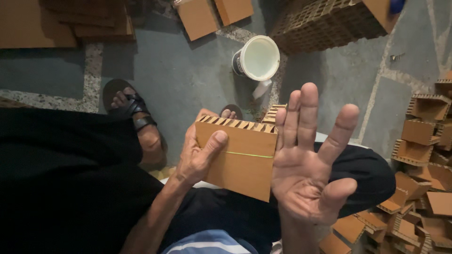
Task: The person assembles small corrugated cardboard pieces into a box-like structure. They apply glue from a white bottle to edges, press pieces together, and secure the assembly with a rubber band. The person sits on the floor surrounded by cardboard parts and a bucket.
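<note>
My left hand (200,155) grips a stack of slotted brown cardboard pieces (242,157) from its left side, thumb across the front. A thin green rubber band runs across the stack's face. The stack's notched top edge points away from me. My right hand (310,160) is raised just to the right of the stack, palm toward me, fingers spread, holding nothing; its fingers brush or hide the stack's right edge.
A white bucket (258,59) stands on the grey floor ahead. A large cardboard grid block (325,21) lies beyond it. Loose slotted cardboard pieces (419,155) pile at the right. Flat cardboard sheets (197,16) lie at the top. My sandalled foot (129,106) rests on the floor.
</note>
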